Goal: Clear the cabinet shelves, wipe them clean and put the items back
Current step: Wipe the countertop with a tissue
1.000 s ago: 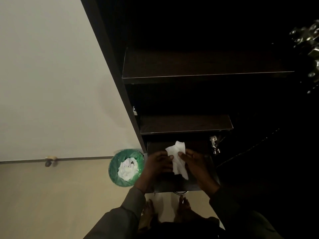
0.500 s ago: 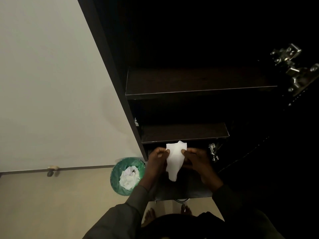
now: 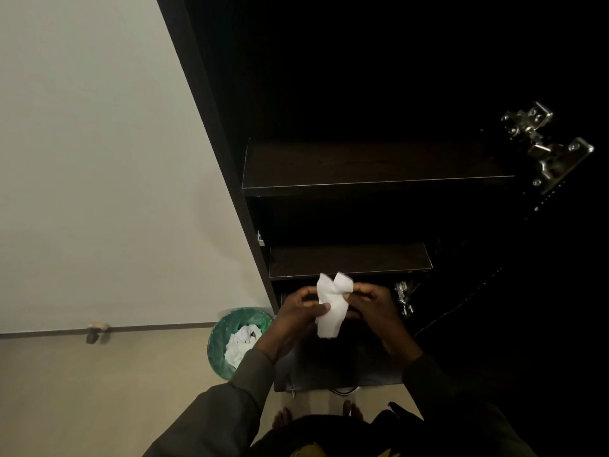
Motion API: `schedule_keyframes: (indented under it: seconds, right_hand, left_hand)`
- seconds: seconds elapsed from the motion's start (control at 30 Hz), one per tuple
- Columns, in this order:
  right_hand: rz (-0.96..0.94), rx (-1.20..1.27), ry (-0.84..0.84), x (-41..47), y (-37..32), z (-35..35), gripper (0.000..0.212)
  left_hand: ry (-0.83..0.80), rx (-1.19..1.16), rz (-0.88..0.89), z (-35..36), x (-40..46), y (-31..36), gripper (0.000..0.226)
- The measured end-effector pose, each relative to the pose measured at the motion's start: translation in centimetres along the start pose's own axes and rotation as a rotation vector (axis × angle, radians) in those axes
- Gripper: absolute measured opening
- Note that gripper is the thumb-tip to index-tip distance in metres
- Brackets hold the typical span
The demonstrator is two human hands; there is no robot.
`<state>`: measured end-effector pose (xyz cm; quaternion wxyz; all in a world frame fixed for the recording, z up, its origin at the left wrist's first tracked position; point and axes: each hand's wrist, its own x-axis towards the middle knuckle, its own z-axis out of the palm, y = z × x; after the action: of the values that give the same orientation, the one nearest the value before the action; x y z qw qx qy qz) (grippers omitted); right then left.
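Observation:
A dark brown cabinet stands open in front of me, its upper shelf and lower shelf both bare. Just below the lower shelf's front edge I hold a white tissue between both hands. My left hand pinches its left side with the thumb across the paper. My right hand grips its upper right corner. The tissue's top is folded into two peaks and its tail hangs down. The cabinet's bottom panel lies under my hands.
A green waste bin with crumpled white tissues inside stands on the floor left of the cabinet, against the pale wall. Metal door hinges stick out at the upper right, another hinge beside my right hand. My bare feet show below.
Both hands have risen slightly toward the lower shelf's edge with the tissue. The tissue's top has been folded over, from one flat point into two peaks.

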<state>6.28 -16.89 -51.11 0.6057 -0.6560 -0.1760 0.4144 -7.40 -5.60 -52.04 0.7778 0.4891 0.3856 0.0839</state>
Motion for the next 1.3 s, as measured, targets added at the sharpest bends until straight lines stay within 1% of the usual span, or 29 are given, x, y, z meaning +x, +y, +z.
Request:
schedule_keyframes:
  seconds: [0.03, 0.1, 0.13, 0.2, 0.23, 0.27, 0.33, 0.4, 0.43, 0.5, 0.57, 0.6, 0.67, 0.73, 0.77, 0.8, 0.83, 0.87, 0.93, 0.97, 1.03, 1.1, 1.2, 1.23, 1.3]
  right_hand:
    - [-0.039, -0.035, -0.018, 0.1, -0.1, 0.1, 0.018]
    - [-0.073, -0.107, -0.122, 0.0, -0.1, 0.0, 0.020]
    - [-0.092, -0.156, -0.170, -0.2, -0.2, -0.1, 0.022]
    - [-0.085, -0.164, -0.213, -0.7, -0.1, -0.4, 0.025]
    - [-0.070, -0.120, -0.221, -0.8, 0.0, -0.6, 0.026]
    - [-0.060, -0.068, -0.212, -0.9, 0.0, -0.6, 0.026]
    - [0.004, 0.035, -0.131, -0.8, -0.4, -0.3, 0.020]
    - [0.083, 0.094, -0.015, -0.6, -0.7, 0.3, 0.019]
    - [0.101, 0.083, 0.027, -0.5, -0.7, 0.5, 0.021]
    - [0.130, 0.035, 0.056, -0.2, -0.3, 0.6, 0.032]
    - [0.162, -0.019, 0.045, 0.2, 0.1, 0.4, 0.039]
    - [0.176, -0.044, 0.032, 0.4, 0.3, 0.3, 0.039]
    - [0.168, -0.109, 0.011, 0.7, 0.6, 0.3, 0.029]
    - [0.114, -0.145, 0.003, 1.0, 0.9, 0.6, 0.016]
    - [0.077, -0.148, 0.005, 1.2, 1.0, 0.9, 0.012]
    - [0.033, -0.153, 0.005, 1.3, 1.1, 1.3, 0.013]
    - [-0.016, -0.161, 0.003, 1.4, 1.2, 1.7, 0.015]
    - [-0.066, -0.172, 0.001, 1.4, 1.3, 2.2, 0.016]
    - [-0.171, -0.207, 0.013, 1.4, 1.7, 3.0, 0.021]
    - [-0.223, -0.237, 0.017, 1.5, 1.9, 3.3, 0.024]
    - [-0.279, -0.288, 0.009, 1.6, 2.1, 3.9, 0.025]
    - [-0.244, -0.273, -0.028, 1.7, 2.1, 4.6, 0.024]
    - [-0.039, -0.116, -0.067, 1.2, 1.5, 5.9, 0.014]
    - [0.003, -0.069, -0.081, 1.0, 1.5, 6.3, 0.016]
    - [0.012, -0.089, -0.102, 0.8, 1.5, 7.1, 0.025]
  left_hand:
    - [-0.009, -0.017, -0.005, -0.1, 0.0, 0.1, 0.030]
    - [-0.024, -0.097, -0.045, 0.2, 0.3, 0.2, 0.018]
    - [-0.017, -0.178, -0.079, 0.6, 0.4, 0.4, 0.014]
    - [0.017, -0.358, -0.140, 0.8, 0.8, 0.5, 0.026]
    - [-0.008, -0.401, -0.155, 0.7, 0.9, 0.5, 0.023]
    - [-0.036, -0.434, -0.166, 0.5, 0.7, 0.8, 0.028]
    - [-0.084, -0.489, -0.186, -0.3, 0.7, 0.9, 0.042]
    - [-0.103, -0.482, -0.180, -0.8, 0.9, 1.1, 0.052]
    - [-0.100, -0.460, -0.174, -1.0, 1.1, 1.0, 0.050]
    - [-0.088, -0.374, -0.156, -0.7, 1.1, 0.9, 0.041]
    - [-0.084, -0.218, -0.090, -0.8, 1.3, 0.3, 0.024]
    - [-0.085, -0.134, -0.050, -0.9, 1.2, 0.1, 0.025]
    - [-0.067, 0.014, 0.013, -1.2, 1.2, -0.2, 0.036]
    - [-0.022, 0.071, 0.070, -1.4, 1.1, -0.4, 0.036]
    - [0.007, 0.076, 0.077, -1.4, 1.0, -0.4, 0.033]
    - [0.034, 0.048, 0.066, -1.6, 0.9, -0.3, 0.029]
    - [0.057, -0.001, 0.026, -1.8, 0.7, -0.1, 0.026]
    - [0.065, -0.101, -0.030, -2.1, 0.6, 0.0, 0.024]
    - [0.018, -0.344, -0.143, -2.6, 0.1, 0.3, 0.035]
    - [0.006, -0.408, -0.164, -2.8, -0.3, 0.5, 0.039]
    - [0.019, -0.393, -0.149, -3.2, -0.9, 0.8, 0.036]
    - [0.079, -0.299, -0.062, -3.4, -1.2, 0.8, 0.028]
    - [0.159, -0.220, 0.028, -4.1, -1.6, 0.3, 0.029]
    - [0.180, -0.185, 0.046, -4.4, -1.8, 0.4, 0.027]
    - [0.212, -0.122, 0.079, -5.1, -2.2, 0.3, 0.020]
